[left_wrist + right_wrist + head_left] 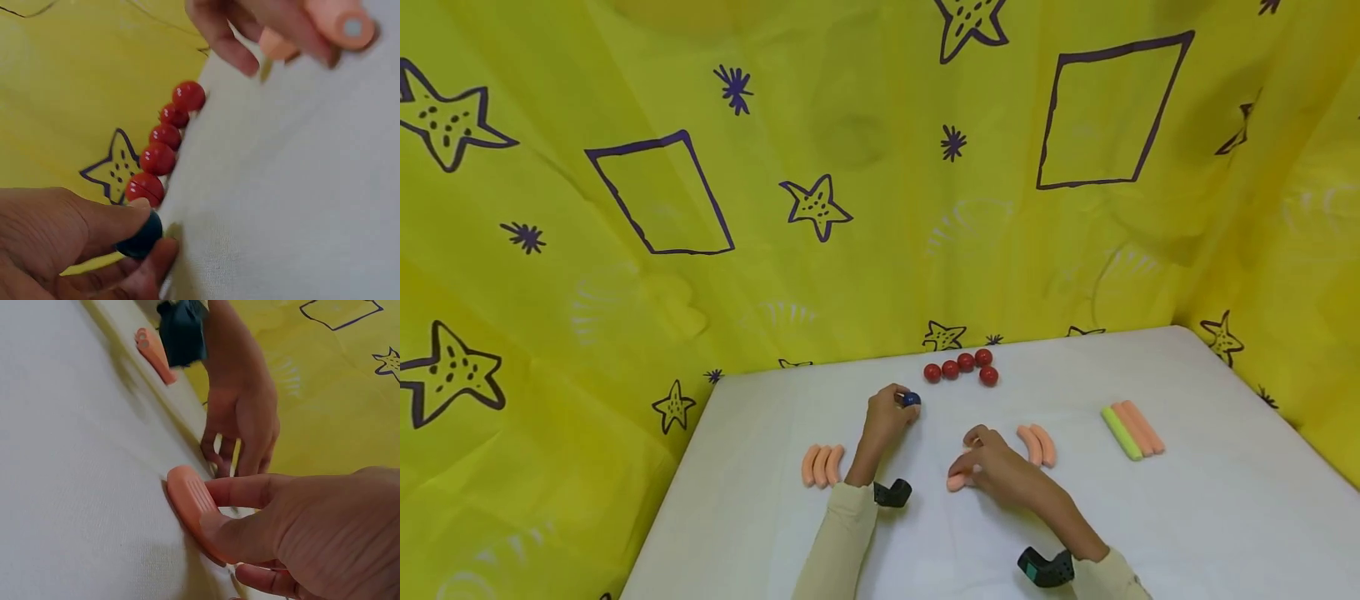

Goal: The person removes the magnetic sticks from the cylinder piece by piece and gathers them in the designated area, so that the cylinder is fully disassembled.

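My left hand (886, 414) pinches a dark blue ball (912, 399) between thumb and fingers, close over the white table. In the left wrist view the same shiny ball (142, 237) shows just below the thumb tip. Nearer to me, my right hand (1003, 471) grips a curved peach-coloured piece (956, 482). The right wrist view shows grooves along this piece (190, 500), the thumb pressed on it and the index finger at its side. Part of the piece is hidden by the fingers.
Several red balls (966, 362) sit near the table's back edge. Three curved peach pieces (822, 465) lie left of my left forearm, two more (1037, 446) beyond my right hand. A green stick (1122, 433) lies against two straight peach sticks (1138, 427). A yellow patterned cloth (865, 283) hangs behind.
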A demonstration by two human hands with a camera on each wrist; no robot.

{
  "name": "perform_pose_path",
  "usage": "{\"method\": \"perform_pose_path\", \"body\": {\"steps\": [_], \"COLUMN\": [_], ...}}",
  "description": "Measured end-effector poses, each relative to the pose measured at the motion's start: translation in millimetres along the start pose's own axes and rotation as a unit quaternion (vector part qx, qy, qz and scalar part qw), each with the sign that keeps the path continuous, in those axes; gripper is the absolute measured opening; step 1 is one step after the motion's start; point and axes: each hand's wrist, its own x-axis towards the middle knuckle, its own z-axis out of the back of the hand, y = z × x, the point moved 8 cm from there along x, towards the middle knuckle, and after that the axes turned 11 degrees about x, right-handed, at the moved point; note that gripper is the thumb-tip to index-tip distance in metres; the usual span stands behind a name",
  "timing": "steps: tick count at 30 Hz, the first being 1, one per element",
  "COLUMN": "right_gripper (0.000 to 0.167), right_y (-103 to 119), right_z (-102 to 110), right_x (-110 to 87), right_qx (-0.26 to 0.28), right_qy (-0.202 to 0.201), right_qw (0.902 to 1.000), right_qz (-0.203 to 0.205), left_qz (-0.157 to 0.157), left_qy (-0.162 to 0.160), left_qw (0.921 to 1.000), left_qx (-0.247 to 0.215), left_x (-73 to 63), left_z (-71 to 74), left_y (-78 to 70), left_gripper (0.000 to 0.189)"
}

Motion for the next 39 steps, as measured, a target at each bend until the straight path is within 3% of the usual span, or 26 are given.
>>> {"method": "perform_pose_path", "body": {"steps": [3,6,10,13,16,23,33,39], "right_gripper": [0.023,0.035,0.039,0.033,0.025,0.008,0.009,0.01], "right_y": [-2,-9,-21,-26,-26,-27,-40,-41], "right_z": [2,1,1,0,0,5,23,37], "right_x": [-0.1,-0.2,-3.5,-5.1,-4.2,0.6,-1.5,-3.3], "right_qx": [0.01,0.034,0.063,0.078,0.086,0.075,0.003,-0.046], "right_qy": [-0.013,-0.043,-0.108,-0.148,-0.165,-0.166,-0.141,-0.156], "right_qw": [0.9998,0.9962,0.9764,0.9617,0.9563,0.9579,0.9553,0.955], "right_qz": [-0.008,-0.067,-0.176,-0.217,-0.225,-0.222,-0.26,-0.248], "left_qz": [0.006,0.007,0.008,0.011,0.012,-0.008,-0.038,-0.01], "left_qy": [-0.018,-0.041,-0.071,-0.081,-0.084,-0.08,-0.088,-0.059], "left_qw": [0.9998,0.9991,0.9974,0.9967,0.9964,0.9967,0.9954,0.9978], "left_qx": [0.008,0.014,0.011,0.004,0.004,0.007,-0.006,-0.027], "left_x": [16.0,26.6,36.1,41.1,45.6,49.6,46.6,50.2], "left_z": [-2.7,-3.8,-4.9,-5.6,-6.5,-6.3,-0.6,-4.0], "left_y": [-3.7,-5.8,-6.5,-7.0,-7.3,-9.2,-11.1,-2.5], "left_gripper": [0.031,0.032,0.031,0.031,0.031,0.035,0.042,0.047]}}
